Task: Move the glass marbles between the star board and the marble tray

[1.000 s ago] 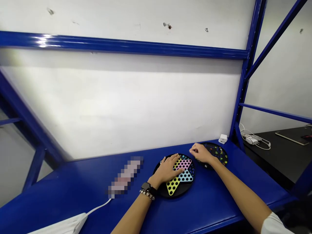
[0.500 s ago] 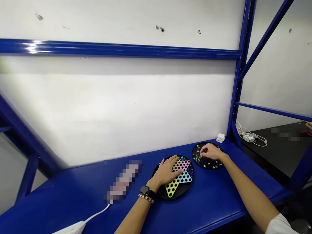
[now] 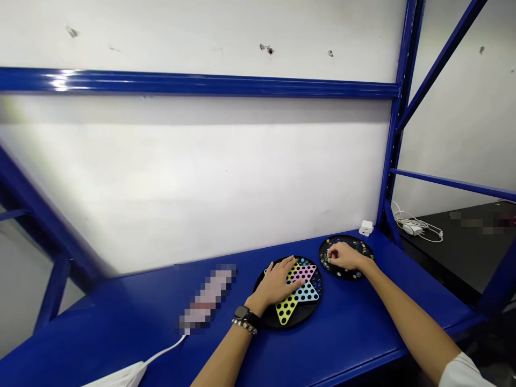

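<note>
Moved: your right hand (image 3: 344,257) has shifted slightly toward you, with its fingers curled lower.
Far left: a pixelated object (image 3: 205,298) lies on the blue shelf (image 3: 121,317), well left of your left hand.
Left hand (image 3: 274,285): open and flat, fingers spread, resting on the pastel star board (image 3: 300,318) and gripping nothing.
Marbles (image 3: 324,255): these sit just beneath and left of your right fingertips, on a round black board (image 3: 342,275) beside the star board. Being round, it has no long axis, and your right hand is nearer.
Right grip: fingers curl down among the marbles; you cannot tell whether they pinch one.
Far right: a white plug adapter (image 3: 366,228) stands beyond that board, near the wall.
</note>
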Demonstrator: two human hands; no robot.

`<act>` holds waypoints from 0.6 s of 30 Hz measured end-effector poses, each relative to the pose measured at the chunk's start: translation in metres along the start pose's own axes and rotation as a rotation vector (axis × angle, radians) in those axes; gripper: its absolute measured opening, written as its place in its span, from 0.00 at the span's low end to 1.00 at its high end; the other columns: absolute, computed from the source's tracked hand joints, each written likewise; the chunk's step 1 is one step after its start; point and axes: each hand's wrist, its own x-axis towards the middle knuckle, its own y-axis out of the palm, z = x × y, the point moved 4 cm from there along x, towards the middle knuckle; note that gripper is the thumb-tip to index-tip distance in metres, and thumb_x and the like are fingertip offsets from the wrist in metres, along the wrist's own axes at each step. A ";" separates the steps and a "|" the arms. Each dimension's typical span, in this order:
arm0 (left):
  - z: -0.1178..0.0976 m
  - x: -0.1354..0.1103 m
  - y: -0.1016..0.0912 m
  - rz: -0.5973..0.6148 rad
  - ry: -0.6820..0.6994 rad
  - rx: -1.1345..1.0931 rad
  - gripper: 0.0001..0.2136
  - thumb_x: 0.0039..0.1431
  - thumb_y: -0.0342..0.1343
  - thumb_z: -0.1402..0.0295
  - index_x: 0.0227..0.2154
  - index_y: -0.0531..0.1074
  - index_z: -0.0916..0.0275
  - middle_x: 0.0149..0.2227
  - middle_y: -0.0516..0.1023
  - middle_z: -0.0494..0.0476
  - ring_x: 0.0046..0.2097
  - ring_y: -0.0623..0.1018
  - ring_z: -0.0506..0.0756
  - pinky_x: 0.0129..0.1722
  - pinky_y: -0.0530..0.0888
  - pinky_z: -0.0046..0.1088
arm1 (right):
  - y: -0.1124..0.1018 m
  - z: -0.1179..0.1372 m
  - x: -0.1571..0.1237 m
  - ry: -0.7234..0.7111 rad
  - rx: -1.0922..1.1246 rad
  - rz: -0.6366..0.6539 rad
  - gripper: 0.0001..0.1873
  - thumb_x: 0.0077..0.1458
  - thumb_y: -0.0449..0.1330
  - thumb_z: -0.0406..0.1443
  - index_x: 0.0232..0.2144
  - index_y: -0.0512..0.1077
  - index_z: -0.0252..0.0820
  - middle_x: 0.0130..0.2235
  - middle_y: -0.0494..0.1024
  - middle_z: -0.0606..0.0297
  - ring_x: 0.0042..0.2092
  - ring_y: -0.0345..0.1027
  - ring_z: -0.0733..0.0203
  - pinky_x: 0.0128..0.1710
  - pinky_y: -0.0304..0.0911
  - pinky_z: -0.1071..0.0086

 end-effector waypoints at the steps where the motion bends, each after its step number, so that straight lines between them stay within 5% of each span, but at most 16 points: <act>1: 0.000 0.000 0.000 -0.001 0.000 0.006 0.37 0.60 0.41 0.38 0.66 0.55 0.53 0.69 0.53 0.57 0.69 0.56 0.65 0.67 0.49 0.54 | -0.003 0.000 0.001 0.017 0.106 -0.040 0.05 0.47 0.59 0.35 0.27 0.75 0.39 0.26 0.75 0.65 0.28 0.65 0.64 0.28 0.60 0.72; 6: -0.001 -0.001 -0.001 -0.003 -0.001 0.007 0.37 0.60 0.40 0.38 0.67 0.54 0.53 0.69 0.54 0.57 0.68 0.56 0.65 0.67 0.49 0.54 | -0.025 -0.016 0.004 0.183 0.908 -0.302 0.11 0.46 0.60 0.41 0.30 0.66 0.42 0.31 0.75 0.65 0.25 0.63 0.68 0.20 0.53 0.76; 9: -0.001 -0.001 0.000 0.003 -0.001 -0.004 0.37 0.60 0.40 0.38 0.67 0.54 0.54 0.70 0.53 0.57 0.68 0.56 0.65 0.67 0.48 0.53 | -0.034 -0.027 0.004 0.246 1.061 -0.394 0.09 0.43 0.58 0.37 0.30 0.64 0.43 0.29 0.72 0.67 0.23 0.60 0.69 0.19 0.50 0.76; 13: 0.000 0.000 0.001 -0.006 0.004 -0.003 0.37 0.60 0.40 0.38 0.66 0.55 0.54 0.69 0.53 0.58 0.68 0.56 0.65 0.67 0.48 0.54 | -0.026 -0.023 0.003 0.268 0.641 -0.292 0.04 0.47 0.55 0.37 0.25 0.65 0.42 0.22 0.66 0.70 0.21 0.55 0.69 0.20 0.48 0.74; 18: 0.000 0.000 0.001 -0.008 0.008 -0.005 0.37 0.60 0.40 0.38 0.67 0.55 0.53 0.70 0.53 0.58 0.69 0.56 0.65 0.67 0.47 0.53 | 0.005 0.004 0.000 0.122 -0.069 -0.104 0.07 0.48 0.61 0.39 0.26 0.71 0.41 0.28 0.75 0.65 0.32 0.66 0.61 0.31 0.55 0.70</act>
